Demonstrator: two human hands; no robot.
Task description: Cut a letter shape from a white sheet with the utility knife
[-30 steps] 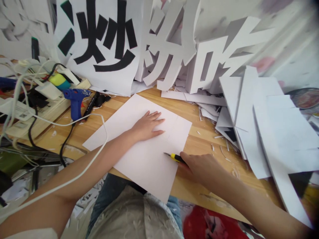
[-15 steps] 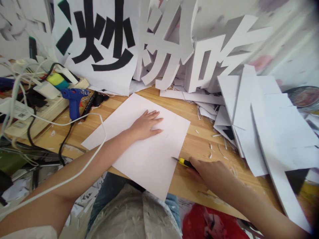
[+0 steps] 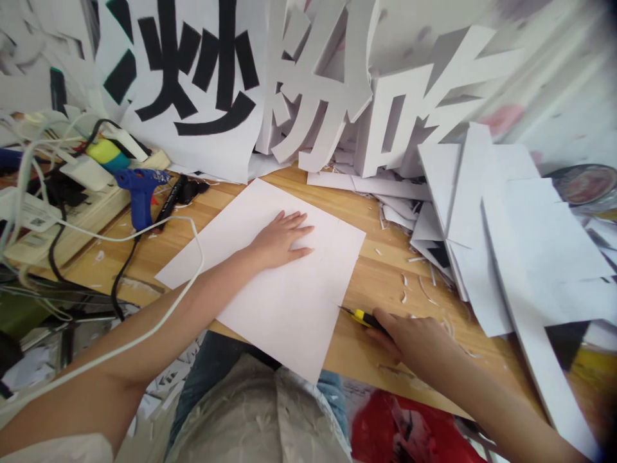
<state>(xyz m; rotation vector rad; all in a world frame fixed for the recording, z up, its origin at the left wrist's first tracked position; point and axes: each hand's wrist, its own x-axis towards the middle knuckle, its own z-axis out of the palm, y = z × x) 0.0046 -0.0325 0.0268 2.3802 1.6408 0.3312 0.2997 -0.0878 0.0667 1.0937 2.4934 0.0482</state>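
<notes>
A plain white sheet (image 3: 284,308) lies on the wooden table, its near corner hanging past the front edge. Flat on its upper part rests my left hand (image 3: 282,241), fingers spread. My right hand (image 3: 414,341) is wrapped round a yellow and black utility knife (image 3: 362,317), just to the right of the sheet. The thin blade points left, with its tip at or very near the sheet's right edge; whether it touches I cannot tell.
A blue glue gun (image 3: 141,196) and a black marker (image 3: 172,199) lie at the left, beside a power strip (image 3: 72,225). A white cable (image 3: 193,276) crosses above my left arm. White block characters (image 3: 332,83) stand at the back. White offcuts (image 3: 486,257) are heaped at the right.
My right hand has shifted slightly right and down with the utility knife, drawing the blade back towards the sheet's edge. My left hand stays in place on the sheet.
</notes>
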